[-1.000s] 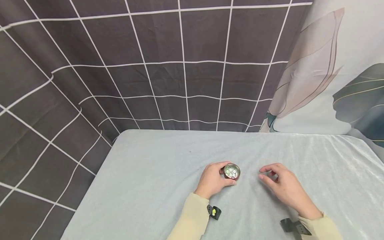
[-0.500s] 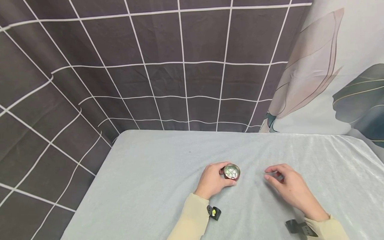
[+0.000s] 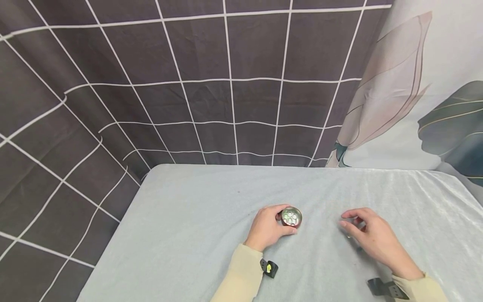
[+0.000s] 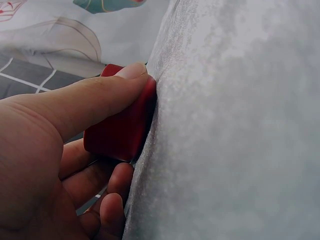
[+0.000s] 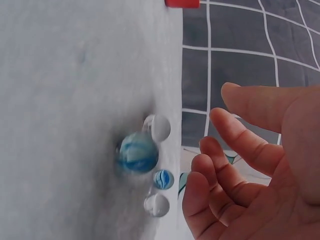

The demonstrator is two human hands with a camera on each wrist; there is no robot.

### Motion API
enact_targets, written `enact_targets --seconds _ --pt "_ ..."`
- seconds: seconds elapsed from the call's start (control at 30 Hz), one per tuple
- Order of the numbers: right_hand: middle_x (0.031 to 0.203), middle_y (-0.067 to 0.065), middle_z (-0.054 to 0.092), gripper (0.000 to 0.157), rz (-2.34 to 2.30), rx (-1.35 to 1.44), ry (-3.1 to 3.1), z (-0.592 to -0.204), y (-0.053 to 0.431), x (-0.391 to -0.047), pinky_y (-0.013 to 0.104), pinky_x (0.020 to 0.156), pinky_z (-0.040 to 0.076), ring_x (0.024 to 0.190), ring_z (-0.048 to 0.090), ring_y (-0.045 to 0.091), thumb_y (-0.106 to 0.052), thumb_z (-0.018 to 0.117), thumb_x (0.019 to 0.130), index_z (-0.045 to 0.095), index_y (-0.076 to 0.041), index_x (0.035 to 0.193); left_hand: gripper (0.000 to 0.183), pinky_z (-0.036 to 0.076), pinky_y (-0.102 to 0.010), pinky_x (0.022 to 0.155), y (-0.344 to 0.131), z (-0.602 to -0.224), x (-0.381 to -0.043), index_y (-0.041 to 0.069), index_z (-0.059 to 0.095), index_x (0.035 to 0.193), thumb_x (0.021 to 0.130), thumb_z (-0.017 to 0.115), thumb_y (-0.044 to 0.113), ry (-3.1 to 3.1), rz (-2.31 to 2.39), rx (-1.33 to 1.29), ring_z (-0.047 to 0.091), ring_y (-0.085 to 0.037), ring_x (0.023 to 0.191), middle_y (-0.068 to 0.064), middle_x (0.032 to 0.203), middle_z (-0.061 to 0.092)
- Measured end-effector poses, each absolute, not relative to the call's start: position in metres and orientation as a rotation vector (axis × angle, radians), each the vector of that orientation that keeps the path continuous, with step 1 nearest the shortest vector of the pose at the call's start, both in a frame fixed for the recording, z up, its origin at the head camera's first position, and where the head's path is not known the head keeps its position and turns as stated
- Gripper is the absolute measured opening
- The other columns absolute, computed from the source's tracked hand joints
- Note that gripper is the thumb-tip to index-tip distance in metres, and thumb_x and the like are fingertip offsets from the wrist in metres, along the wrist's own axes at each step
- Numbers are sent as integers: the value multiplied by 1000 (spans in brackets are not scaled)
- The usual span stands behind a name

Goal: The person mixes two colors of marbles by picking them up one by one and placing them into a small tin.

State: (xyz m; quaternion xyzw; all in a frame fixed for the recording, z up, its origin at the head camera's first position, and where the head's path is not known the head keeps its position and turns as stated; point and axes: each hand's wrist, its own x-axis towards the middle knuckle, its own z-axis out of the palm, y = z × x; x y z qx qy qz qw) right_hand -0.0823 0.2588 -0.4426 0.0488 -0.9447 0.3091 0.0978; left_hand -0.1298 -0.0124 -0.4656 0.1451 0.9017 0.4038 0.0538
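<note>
We're seeing the left hand (image 3: pixel 267 227) gripping a red tin (image 4: pixel 119 131) just right of centre in the lower half of the head view. Its fingers are clamping the tin's side, thumb on one side, other fingers going round the other. The tin is standing upright on the pale worktop (image 3: pixel 181 222), mouth facing up, and several shiny round shapes are showing inside; we're not managing to tell what they are.

The right hand (image 3: pixel 373 238) is hovering at lower right of the head view, well apart from the tin. Its fingers are curling loosely, thumb and forefinger staying apart, nothing sitting between them.

In the right wrist view, we're counting marbles near the centre, beside the right hand: a blurry large-looking blue-streaked marble (image 5: pixel 137 154), a small blue marble (image 5: pixel 163 179) below right of it, a clear marble (image 5: pixel 161 128) above right and another clear marble (image 5: pixel 158 205) lowest. Part of another clear round edge is showing behind the upper one.

A dark gridded curtain (image 3: pixel 205 102) is filling upper left and centre of the head view; a leaf-patterned cloth (image 3: pixel 400 84) is hanging at upper right. Cream sleeves (image 3: pixel 239 274) and black wrist straps (image 3: pixel 385 289) are showing along the bottom.
</note>
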Motion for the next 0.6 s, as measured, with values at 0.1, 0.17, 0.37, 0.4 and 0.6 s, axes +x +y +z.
enact_targets --seconds 0.1,0.17,0.37,0.4,0.6 --pt "90 1 60 13 895 133 -2799 -444 262 -82 25 57 43 67 50 1 -17 78 88 73 -11 98 59 47 -29 92 -12 -466 -130 25 72 125 70 93 33 2739 1226 436 59 -10 101 10 109 71" --pt "91 2 60 13 881 121 -2811 -445 264 -82 25 58 43 68 50 1 -17 78 88 73 -11 98 59 47 -29 92 -12 -465 -130 24 72 124 70 93 33 2741 1224 436 59 -10 100 10 108 71" --pt "93 5 62 14 844 83 -2846 -446 269 -81 26 58 43 70 51 4 -18 77 89 73 -9 99 58 47 -30 92 -12 -465 -130 25 72 124 70 92 33 2744 1219 434 59 -11 102 9 109 71" --pt "93 5 62 14 842 81 -2843 -446 270 -81 26 58 43 70 51 3 -17 78 88 73 -9 98 58 47 -30 92 -12 -465 -130 25 72 125 71 92 33 2743 1219 433 59 -11 102 9 109 71" --pt "92 5 62 13 838 73 -2839 -448 276 -81 26 58 43 70 50 1 -16 78 88 73 -9 97 59 47 -30 92 -12 -465 -130 25 72 125 71 92 33 2738 1226 427 59 -11 103 10 109 71"
